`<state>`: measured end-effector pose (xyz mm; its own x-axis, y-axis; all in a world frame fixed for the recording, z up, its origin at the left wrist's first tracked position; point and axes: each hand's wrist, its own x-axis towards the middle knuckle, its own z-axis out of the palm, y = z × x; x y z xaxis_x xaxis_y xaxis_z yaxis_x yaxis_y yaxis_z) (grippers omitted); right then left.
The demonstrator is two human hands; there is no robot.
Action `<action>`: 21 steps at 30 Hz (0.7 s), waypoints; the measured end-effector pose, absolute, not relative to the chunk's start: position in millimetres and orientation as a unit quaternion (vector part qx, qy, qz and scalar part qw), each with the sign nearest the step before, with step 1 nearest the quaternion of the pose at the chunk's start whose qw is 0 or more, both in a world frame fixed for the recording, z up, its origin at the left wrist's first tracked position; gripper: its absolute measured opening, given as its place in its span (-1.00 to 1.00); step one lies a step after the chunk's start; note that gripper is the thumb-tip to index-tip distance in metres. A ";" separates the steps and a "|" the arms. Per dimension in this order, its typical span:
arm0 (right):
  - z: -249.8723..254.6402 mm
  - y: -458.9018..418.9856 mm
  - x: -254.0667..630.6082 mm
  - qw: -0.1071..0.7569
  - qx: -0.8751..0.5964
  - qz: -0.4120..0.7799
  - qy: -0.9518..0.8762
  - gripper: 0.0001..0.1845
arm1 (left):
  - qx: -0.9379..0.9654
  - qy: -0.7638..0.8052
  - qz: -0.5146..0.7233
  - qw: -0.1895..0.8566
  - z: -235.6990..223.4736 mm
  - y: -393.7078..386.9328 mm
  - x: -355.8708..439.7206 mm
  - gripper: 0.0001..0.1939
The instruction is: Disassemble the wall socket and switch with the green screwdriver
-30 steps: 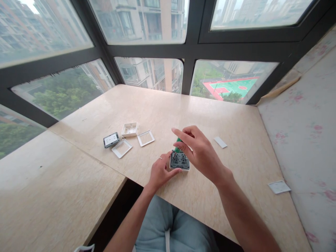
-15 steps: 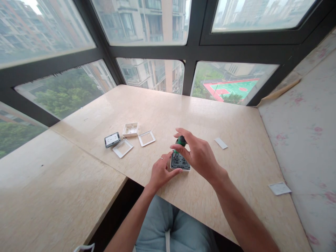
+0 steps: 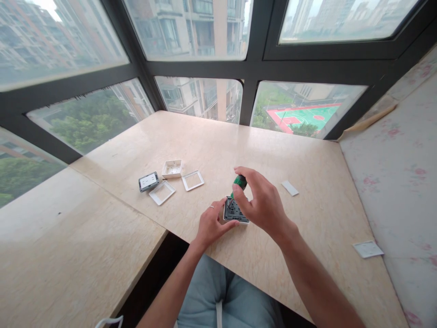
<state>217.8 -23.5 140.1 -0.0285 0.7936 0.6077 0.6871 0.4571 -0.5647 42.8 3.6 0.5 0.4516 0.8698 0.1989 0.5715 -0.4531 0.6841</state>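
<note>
My right hand [image 3: 262, 200] grips a screwdriver [image 3: 240, 181] by its green and black handle. The shaft slants down to the left, and its tip is over the dark grey face of a switch module [image 3: 235, 211]. This module sits in a white box on the table, close to the front edge. Around the left side of the box my left hand [image 3: 213, 223] is closed, thumb along the near side and fingers at the far left corner; a ring shows on one finger. Part of the module's right side is hidden behind my right hand.
Left of my hands lie a socket module [image 3: 149, 181], an open white mounting box [image 3: 172, 169] and two white frames, one nearer [image 3: 162, 193] and one farther [image 3: 193, 181]. To the right are a small white plate [image 3: 290, 188] and a larger white plate [image 3: 368, 249] by the wall.
The screwdriver handle now leans further right, and my right hand has shifted slightly right with it. My left hand still holds the box. The whole view has moved a little.
</note>
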 end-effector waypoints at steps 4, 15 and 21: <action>136.9 -19.0 218.0 0.440 -0.548 -0.008 -0.712 -0.74 | 0.808 0.445 0.272 0.274 -0.2 4.1 42.5 -0.21; 139.0 -22.1 219.6 0.482 -0.489 0.121 -0.717 -0.60 | 0.805 0.448 0.275 0.274 -3.8 4.2 42.3 -0.18; 129.7 -17.7 219.4 0.421 -0.565 0.039 -0.709 -0.49 | 0.807 0.442 0.275 0.279 -3.5 5.1 42.0 -0.20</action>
<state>219.4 -17.7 129.7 -0.0072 0.8332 0.5530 0.7672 0.3592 -0.5313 42.0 5.1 -3.5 0.4582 0.8664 0.1983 0.5590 -0.4544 0.6936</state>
